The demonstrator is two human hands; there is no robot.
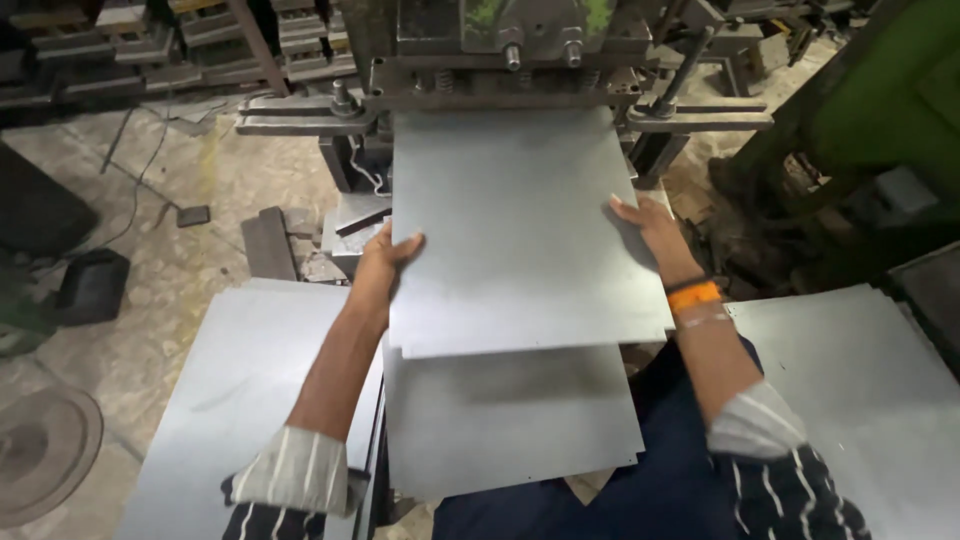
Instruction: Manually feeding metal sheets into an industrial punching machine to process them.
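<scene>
Both the left hand [385, 255] and right hand [645, 225] are gripping the edges of the metal sheet [515, 230], feeding it under the press [510, 60], where fingers risk getting crushed.

Concrete floor [180, 270], stained and littered: dark block [92, 285], round metal disc [40, 450], flat bar [268, 243] and small plate [193, 215] lying on it, cable [135, 190] trailing across, scrap [310, 265] near press base [350, 225].
</scene>
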